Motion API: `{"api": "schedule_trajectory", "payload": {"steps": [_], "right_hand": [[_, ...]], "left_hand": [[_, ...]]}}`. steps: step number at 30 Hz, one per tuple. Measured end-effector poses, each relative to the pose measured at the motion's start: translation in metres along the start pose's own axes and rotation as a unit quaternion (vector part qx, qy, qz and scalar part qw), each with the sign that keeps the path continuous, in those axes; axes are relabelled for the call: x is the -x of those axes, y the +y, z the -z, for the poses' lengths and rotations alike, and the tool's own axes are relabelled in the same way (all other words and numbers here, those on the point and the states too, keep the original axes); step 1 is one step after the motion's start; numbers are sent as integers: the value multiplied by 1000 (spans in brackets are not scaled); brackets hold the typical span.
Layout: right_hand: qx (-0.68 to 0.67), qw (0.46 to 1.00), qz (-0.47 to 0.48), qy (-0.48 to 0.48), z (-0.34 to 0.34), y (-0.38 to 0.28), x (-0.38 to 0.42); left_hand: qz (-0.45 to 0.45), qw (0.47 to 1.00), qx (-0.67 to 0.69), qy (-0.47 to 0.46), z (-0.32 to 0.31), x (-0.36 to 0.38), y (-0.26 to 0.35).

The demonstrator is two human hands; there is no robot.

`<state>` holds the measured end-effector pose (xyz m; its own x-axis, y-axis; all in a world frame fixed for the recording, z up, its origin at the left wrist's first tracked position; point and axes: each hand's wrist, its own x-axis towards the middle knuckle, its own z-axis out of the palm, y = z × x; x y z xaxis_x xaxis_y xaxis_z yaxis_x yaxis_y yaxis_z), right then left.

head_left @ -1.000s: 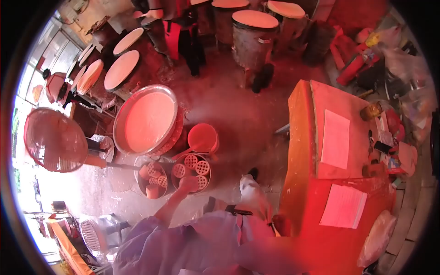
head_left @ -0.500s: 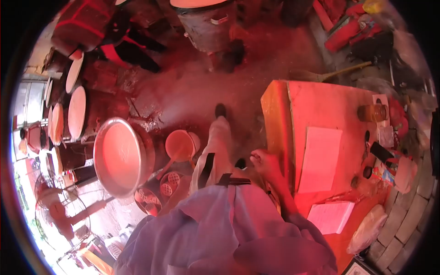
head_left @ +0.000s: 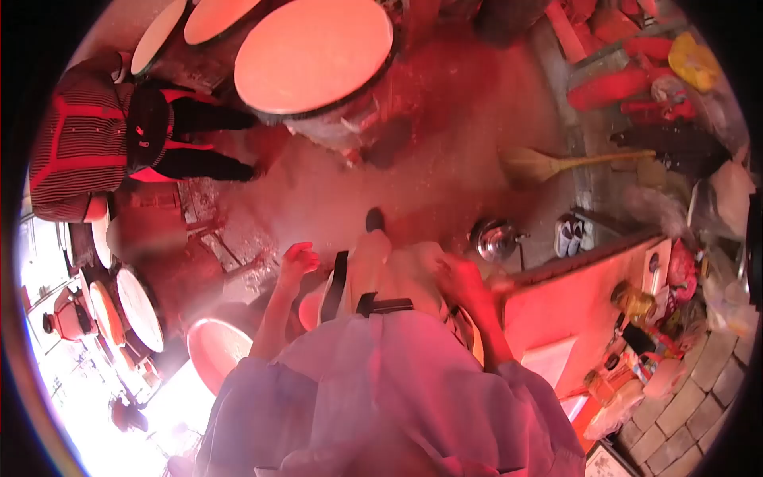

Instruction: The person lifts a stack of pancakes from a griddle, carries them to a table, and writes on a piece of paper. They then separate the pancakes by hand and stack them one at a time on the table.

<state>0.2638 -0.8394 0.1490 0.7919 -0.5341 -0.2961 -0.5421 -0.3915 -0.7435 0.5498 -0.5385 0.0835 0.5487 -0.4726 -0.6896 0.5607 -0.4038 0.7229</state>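
My left hand (head_left: 300,259) hangs in the air in front of my body, fingers loosely bent and apart, with nothing visible in it. Below it, a large metal basin (head_left: 216,354) stands on the left, partly hidden by my forearm. My right hand (head_left: 461,275) is low at my right side, close to the near corner of a table (head_left: 548,306); red light and motion smear its fingers. I see nothing in that hand. My light trousers and one dark shoe (head_left: 375,219) show between the hands.
A big drum with a pale round lid (head_left: 316,54) stands ahead. A person in a striped top (head_left: 83,143) is at the left, beside more lidded drums (head_left: 140,308). A broom (head_left: 531,165), a metal kettle (head_left: 497,238) and shoes (head_left: 569,237) lie right on the wet floor.
My view has moved forward: the drum ahead is nearer, while the table and basin have slid back towards me. My left hand has come up into view. The person at left shows more fully.
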Motion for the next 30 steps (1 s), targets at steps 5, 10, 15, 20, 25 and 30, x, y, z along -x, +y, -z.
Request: {"api": "schedule_trajectory", "payload": {"steps": [5, 10, 15, 20, 25, 30], "right_hand": [[39, 997, -16, 60, 57, 44, -52], [89, 991, -81, 56, 121, 95, -117], [105, 992, -48, 40, 217, 137, -207], [42, 998, 10, 41, 320, 146, -325], [-395, 910, -115, -47, 381, 97, -511], [-592, 779, -207, -17, 390, 71, -693]], "left_hand": [[-41, 992, -39, -111, -107, -51, 90], [-4, 928, -281, -246, -206, -103, 150], [-35, 957, -207, -201, -301, -189, 199], [-53, 976, -57, -202, -393, -245, 249], [-14, 981, 128, -144, -425, -297, 343], [-22, 947, 308, -93, -434, -374, 413]]}}
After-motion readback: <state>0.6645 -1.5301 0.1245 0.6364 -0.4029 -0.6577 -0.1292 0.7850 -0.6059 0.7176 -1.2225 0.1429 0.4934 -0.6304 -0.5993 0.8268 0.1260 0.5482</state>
